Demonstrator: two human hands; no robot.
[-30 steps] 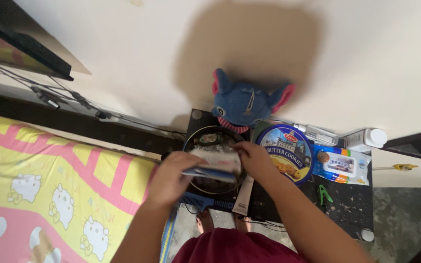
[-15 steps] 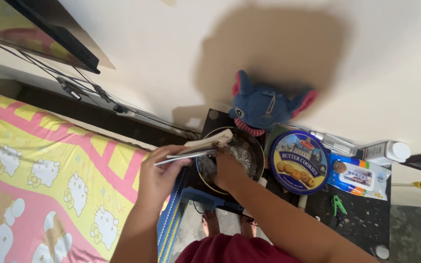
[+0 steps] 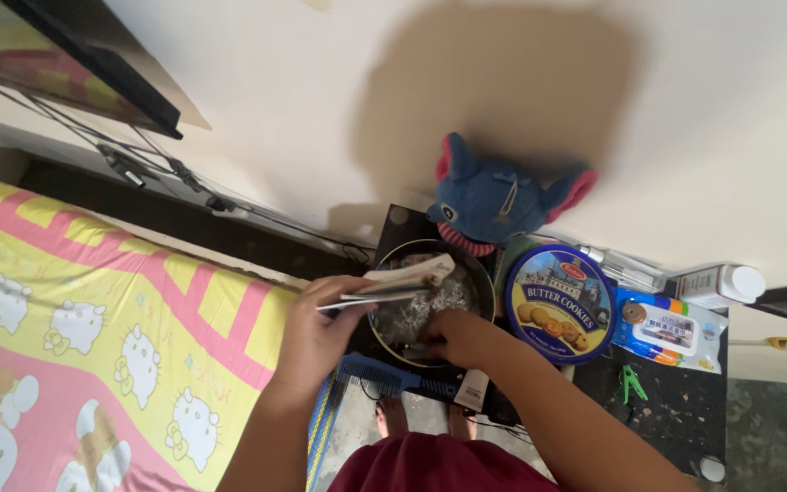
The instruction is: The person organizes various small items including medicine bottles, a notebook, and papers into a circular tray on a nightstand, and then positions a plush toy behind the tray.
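A dark surface (image 3: 658,401) stood against a pale wall, beside a bed (image 3: 93,310). The left hand (image 3: 316,333) held a flat stack of cards (image 3: 393,282) over an open tin (image 3: 384,333), fingers clenched on it. The right hand (image 3: 457,335) reached into the tin, its fingers' state unclear. A plush toy (image 3: 503,200) and lid (image 3: 559,302) sat just beside.

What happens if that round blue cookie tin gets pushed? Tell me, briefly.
The round blue cookie tin looks rigid, probably metal, so it would likely slide whole across the dark table rather than flex. It lies low and flat, so tipping or rolling seems unlikely. Packed between the wipes pack and open bowl, it would probably nudge them.
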